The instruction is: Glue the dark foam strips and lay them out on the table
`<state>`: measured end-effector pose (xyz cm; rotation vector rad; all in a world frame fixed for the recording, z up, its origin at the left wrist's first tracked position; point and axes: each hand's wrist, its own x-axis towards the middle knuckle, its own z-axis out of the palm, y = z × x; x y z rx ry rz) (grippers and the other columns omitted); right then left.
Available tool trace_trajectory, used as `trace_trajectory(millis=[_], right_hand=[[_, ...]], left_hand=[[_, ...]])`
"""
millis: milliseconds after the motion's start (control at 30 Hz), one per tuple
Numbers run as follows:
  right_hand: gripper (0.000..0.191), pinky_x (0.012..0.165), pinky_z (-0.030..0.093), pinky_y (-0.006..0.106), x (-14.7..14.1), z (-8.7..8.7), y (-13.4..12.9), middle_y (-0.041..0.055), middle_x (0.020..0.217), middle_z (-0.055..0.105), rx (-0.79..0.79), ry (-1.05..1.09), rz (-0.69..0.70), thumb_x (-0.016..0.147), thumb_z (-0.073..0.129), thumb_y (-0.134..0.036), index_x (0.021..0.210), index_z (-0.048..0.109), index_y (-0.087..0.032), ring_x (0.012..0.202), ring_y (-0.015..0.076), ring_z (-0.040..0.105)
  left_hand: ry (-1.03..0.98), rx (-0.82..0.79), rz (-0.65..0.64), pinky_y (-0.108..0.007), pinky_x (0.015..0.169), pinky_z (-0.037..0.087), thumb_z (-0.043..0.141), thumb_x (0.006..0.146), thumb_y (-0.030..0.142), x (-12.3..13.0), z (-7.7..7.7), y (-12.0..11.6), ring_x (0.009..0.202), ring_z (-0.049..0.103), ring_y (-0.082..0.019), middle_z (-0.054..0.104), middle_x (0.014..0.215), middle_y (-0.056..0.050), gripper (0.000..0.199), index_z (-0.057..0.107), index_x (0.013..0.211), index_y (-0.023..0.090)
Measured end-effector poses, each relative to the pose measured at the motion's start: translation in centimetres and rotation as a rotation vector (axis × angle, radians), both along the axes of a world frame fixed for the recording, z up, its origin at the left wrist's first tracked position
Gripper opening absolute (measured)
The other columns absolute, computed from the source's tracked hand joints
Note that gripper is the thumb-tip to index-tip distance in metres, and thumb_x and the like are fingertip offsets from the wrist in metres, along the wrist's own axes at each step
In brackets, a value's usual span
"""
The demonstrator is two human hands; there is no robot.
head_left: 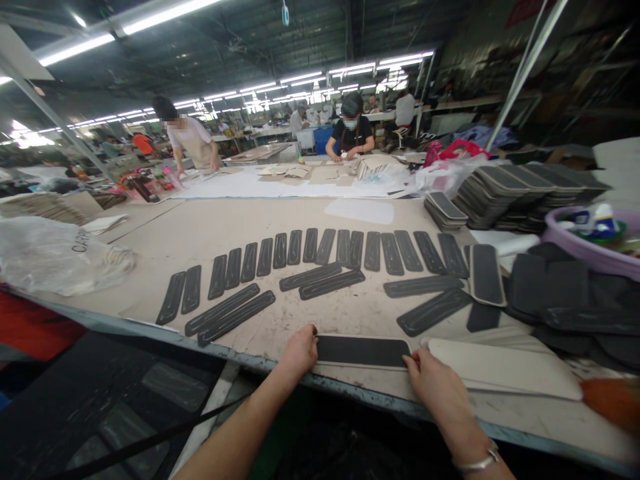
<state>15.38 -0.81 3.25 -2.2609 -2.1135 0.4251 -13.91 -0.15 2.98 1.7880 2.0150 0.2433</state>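
Observation:
Near the table's front edge lies a long dark panel with a pale border. My left hand pinches its left end, and my right hand pinches its right end. Just right of it, a stack of beige boards lies close to my right hand. Beyond my hands, several dark strips with shiny streaks are laid out in a curved row. A few more strips, such as this dark one, lie slantwise nearer to me.
Dark pieces are heaped at the right, beside a purple basin. Behind them stand stacks of bordered panels. A plastic bag lies at the left. Across the table, one person works and another leans over.

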Motion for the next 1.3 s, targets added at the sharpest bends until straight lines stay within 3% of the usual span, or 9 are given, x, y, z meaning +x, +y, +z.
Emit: trace_trajectory(millis=[267,400,467,533,633,733,867,1033,1300], right_hand=[[0.018,0.061,0.035,0.029,-0.1,0.1,-0.1,0.0047,0.077,0.064,0.008,-0.005,0.005,0.095,0.045,-0.034,0.087,0.054,-0.021,0.075,0.023,0.064],[0.017,0.061,0.035,0.029,-0.1,0.1,0.0,0.0052,0.077,0.065,0.004,0.007,0.009,0.095,0.046,-0.033,0.087,0.054,-0.02,0.075,0.0226,0.064],[0.017,0.061,0.035,0.029,-0.1,-0.1,0.0,0.0054,0.078,0.065,0.008,0.004,0.012,0.095,0.046,-0.033,0.087,0.054,-0.02,0.074,0.0222,0.064],[0.017,0.06,0.035,0.029,-0.1,-0.1,0.0,0.0052,0.078,0.065,0.019,-0.007,0.016,0.095,0.046,-0.033,0.087,0.054,-0.02,0.074,0.0221,0.064],[0.017,0.06,0.034,0.029,-0.1,-0.1,0.0,0.0044,0.077,0.065,0.023,-0.023,0.024,0.095,0.045,-0.034,0.086,0.053,-0.021,0.073,0.0222,0.063],[0.018,0.06,0.034,0.029,-0.1,-0.1,0.0,0.0042,0.076,0.064,0.007,-0.028,0.02,0.095,0.045,-0.034,0.084,0.053,-0.022,0.073,0.0224,0.063],[0.017,0.062,0.035,0.029,-0.1,-0.1,0.0,0.0049,0.078,0.064,0.005,-0.011,0.015,0.095,0.045,-0.033,0.085,0.052,-0.021,0.075,0.0226,0.063],[0.017,0.062,0.036,0.028,-0.2,-0.1,0.0,0.0044,0.079,0.064,0.024,0.006,0.019,0.095,0.045,-0.03,0.084,0.053,-0.02,0.076,0.021,0.063],[0.018,0.062,0.037,0.027,-0.5,-0.5,-0.5,0.0054,0.082,0.064,0.082,-0.034,0.046,0.096,0.043,-0.026,0.084,0.054,-0.019,0.076,0.0193,0.063]], left_hand=[[-0.047,0.067,0.014,-0.027,0.08,0.044,0.05,0.084,0.016,-0.3,-0.4,0.0,0.088,0.062,-0.018,0.066,0.085,-0.005,0.013,0.059,0.094,0.018],[-0.338,0.065,0.142,-0.023,0.065,0.049,0.053,0.083,0.022,-1.9,-1.8,-0.7,0.064,0.062,-0.013,0.061,0.068,0.003,0.031,0.051,0.113,0.018],[-0.489,0.114,0.245,-0.022,0.057,0.05,0.049,0.086,0.029,-3.0,-2.4,-1.4,0.055,0.061,-0.011,0.06,0.071,0.003,0.041,0.043,0.125,0.017],[-0.516,0.227,0.272,-0.023,0.058,0.052,0.044,0.088,0.033,-3.9,-2.6,-2.5,0.059,0.063,-0.012,0.061,0.08,-0.001,0.04,0.046,0.125,0.016],[-0.371,0.383,0.079,-0.029,0.079,0.054,0.046,0.089,0.034,-4.5,-2.0,-4.3,0.088,0.065,-0.017,0.063,0.1,-0.009,0.033,0.059,0.114,0.018],[-0.203,0.466,-0.214,-0.039,0.102,0.044,0.052,0.087,0.031,-4.3,-1.3,-5.4,0.118,0.052,-0.025,0.055,0.127,-0.013,0.034,0.062,0.117,0.02],[-0.107,0.472,-0.478,-0.046,0.108,0.038,0.05,0.089,0.026,-3.8,-1.6,-5.3,0.13,0.041,-0.027,0.055,0.131,-0.012,0.033,0.061,0.12,0.019],[-0.109,0.502,-0.472,-0.046,0.107,0.04,0.047,0.092,0.024,-3.7,-2.8,-4.7,0.124,0.05,-0.024,0.064,0.118,-0.01,0.029,0.065,0.114,0.02],[-0.051,0.531,-0.473,-0.045,0.106,0.041,0.048,0.092,0.024,-3.7,-2.9,-4.7,0.121,0.052,-0.024,0.065,0.118,-0.009,0.028,0.066,0.112,0.02]])
